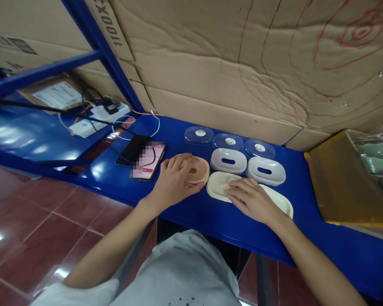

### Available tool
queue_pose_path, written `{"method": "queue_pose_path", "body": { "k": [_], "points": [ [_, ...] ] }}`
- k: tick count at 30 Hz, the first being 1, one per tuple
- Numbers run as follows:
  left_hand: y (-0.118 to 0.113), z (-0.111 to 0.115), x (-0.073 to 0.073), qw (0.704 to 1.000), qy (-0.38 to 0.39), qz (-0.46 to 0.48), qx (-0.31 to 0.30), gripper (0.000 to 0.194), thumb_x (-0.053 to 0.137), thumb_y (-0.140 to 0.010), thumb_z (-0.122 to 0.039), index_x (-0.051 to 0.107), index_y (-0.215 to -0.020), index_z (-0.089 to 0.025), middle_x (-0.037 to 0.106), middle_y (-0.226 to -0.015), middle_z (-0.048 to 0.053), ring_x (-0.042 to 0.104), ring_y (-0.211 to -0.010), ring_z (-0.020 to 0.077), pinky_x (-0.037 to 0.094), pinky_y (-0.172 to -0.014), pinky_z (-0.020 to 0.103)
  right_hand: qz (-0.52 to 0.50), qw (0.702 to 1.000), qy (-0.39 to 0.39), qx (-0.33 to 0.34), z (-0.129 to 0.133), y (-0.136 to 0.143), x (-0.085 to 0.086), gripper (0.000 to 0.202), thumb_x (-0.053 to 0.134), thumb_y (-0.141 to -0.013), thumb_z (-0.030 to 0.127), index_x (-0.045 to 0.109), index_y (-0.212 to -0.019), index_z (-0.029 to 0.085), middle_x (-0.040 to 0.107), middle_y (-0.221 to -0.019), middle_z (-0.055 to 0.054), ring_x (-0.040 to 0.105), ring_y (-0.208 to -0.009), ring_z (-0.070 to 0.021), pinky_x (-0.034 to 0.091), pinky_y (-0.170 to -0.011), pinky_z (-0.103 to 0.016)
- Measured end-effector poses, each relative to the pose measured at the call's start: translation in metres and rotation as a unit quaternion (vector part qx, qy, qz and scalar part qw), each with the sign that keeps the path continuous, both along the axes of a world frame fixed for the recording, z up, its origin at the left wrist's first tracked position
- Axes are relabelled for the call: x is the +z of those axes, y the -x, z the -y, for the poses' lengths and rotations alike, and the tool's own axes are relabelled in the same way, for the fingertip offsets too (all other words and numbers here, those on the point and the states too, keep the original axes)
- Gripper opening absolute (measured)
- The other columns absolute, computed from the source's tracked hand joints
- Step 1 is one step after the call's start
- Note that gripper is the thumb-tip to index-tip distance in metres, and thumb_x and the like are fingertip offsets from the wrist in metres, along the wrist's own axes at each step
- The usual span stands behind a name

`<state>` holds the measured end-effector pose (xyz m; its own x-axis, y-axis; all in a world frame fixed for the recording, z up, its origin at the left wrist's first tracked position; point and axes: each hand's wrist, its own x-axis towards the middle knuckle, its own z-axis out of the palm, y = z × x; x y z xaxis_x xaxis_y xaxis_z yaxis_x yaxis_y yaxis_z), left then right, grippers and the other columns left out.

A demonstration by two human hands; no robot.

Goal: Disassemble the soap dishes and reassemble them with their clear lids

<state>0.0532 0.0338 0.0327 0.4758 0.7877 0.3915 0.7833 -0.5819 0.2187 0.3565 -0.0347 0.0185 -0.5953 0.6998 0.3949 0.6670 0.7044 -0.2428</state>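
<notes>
My left hand [176, 175] is closed around the side of a peach oval soap dish [200, 171], thumb at its near edge and fingers across its top. A dark slot shows in the middle of that dish. My right hand [247, 196] reaches over a cream oval dish [216, 190], fingers curled down and close together at its middle. What the fingertips grip there, if anything, is hidden. A second cream oval dish [282, 202] lies partly behind my right hand. Just beyond are two white slotted soap dishes [229, 166], [268, 176] side by side.
Clear oval lids [198, 135] with round stickers lie along the back of the blue table [191, 216]. To the left are a phone [151, 163] and a black device [132, 149] with cables. An open cardboard box [341, 182] stands right; cardboard [210, 76] walls the back.
</notes>
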Motion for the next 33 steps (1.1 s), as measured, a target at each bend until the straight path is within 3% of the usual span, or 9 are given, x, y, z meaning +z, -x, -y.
{"method": "queue_pose_path", "body": {
  "k": [3,8,18,22,26,30,33],
  "points": [
    [0.004,0.013,-0.008,1.000,0.002,-0.006,0.006,0.051,0.074,-0.096,-0.054,0.061,-0.134,-0.022,0.060,-0.156,0.019,0.059,-0.141,0.0391,0.045,-0.110,0.056,0.003,1.000,-0.005,0.001,0.000,0.002,0.000,0.018,0.060,-0.110,0.024,0.077,-0.114,0.020,0.079,-0.118,-0.011,0.074,-0.110,-0.0265,0.057,-0.092,-0.045],
    [0.009,0.011,-0.015,1.000,-0.009,-0.018,0.017,0.054,0.073,-0.096,-0.055,0.063,-0.136,-0.020,0.051,-0.164,0.025,0.054,-0.146,0.0432,0.045,-0.113,0.060,0.003,1.000,0.002,0.000,0.000,0.002,-0.002,0.019,0.060,-0.110,0.025,0.078,-0.113,0.022,0.079,-0.120,-0.011,0.074,-0.110,-0.0265,0.057,-0.093,-0.045],
    [0.010,0.021,-0.023,0.999,0.000,-0.042,0.000,0.056,0.068,-0.101,-0.055,0.063,-0.143,-0.020,0.049,-0.167,0.025,0.048,-0.153,0.0452,0.043,-0.118,0.065,0.000,1.000,0.005,-0.008,-0.001,0.000,-0.008,0.021,0.061,-0.108,0.024,0.081,-0.114,0.024,0.079,-0.120,-0.011,0.074,-0.111,-0.0282,0.059,-0.092,-0.046],
    [0.006,0.023,-0.029,0.998,0.018,-0.054,-0.008,0.058,0.074,-0.097,-0.053,0.062,-0.147,-0.024,0.047,-0.169,0.021,0.043,-0.156,0.0468,0.039,-0.121,0.070,0.000,1.000,0.013,-0.006,-0.001,0.001,-0.006,0.022,0.060,-0.108,0.024,0.081,-0.115,0.024,0.079,-0.120,-0.011,0.074,-0.112,-0.0283,0.059,-0.093,-0.047],
    [0.008,0.025,-0.032,0.997,0.023,-0.070,-0.019,0.065,0.077,-0.095,-0.059,0.064,-0.146,-0.022,0.044,-0.172,0.023,0.041,-0.158,0.0485,0.036,-0.124,0.072,0.004,1.000,0.004,0.000,0.001,-0.001,-0.005,0.021,0.059,-0.109,0.024,0.080,-0.113,0.023,0.078,-0.122,-0.012,0.073,-0.113,-0.0280,0.059,-0.094,-0.047],
    [0.011,0.014,-0.017,0.996,0.028,-0.073,-0.029,0.075,0.073,-0.098,-0.062,0.052,-0.159,-0.025,0.046,-0.171,0.021,0.042,-0.158,0.0461,0.031,-0.126,0.073,0.005,1.000,0.003,0.003,0.000,-0.001,-0.005,0.020,0.060,-0.108,0.023,0.080,-0.115,0.022,0.078,-0.124,-0.013,0.073,-0.113,-0.0285,0.059,-0.094,-0.048],
    [0.002,-0.016,0.007,0.998,0.010,-0.047,-0.028,0.067,0.061,-0.106,-0.054,0.045,-0.165,-0.025,0.044,-0.171,0.019,0.041,-0.159,0.0422,0.031,-0.128,0.068,0.003,1.000,0.012,-0.001,0.000,-0.001,-0.004,0.021,0.062,-0.108,0.024,0.080,-0.117,0.024,0.078,-0.123,-0.012,0.073,-0.112,-0.0281,0.059,-0.094,-0.048]
  ]
}}
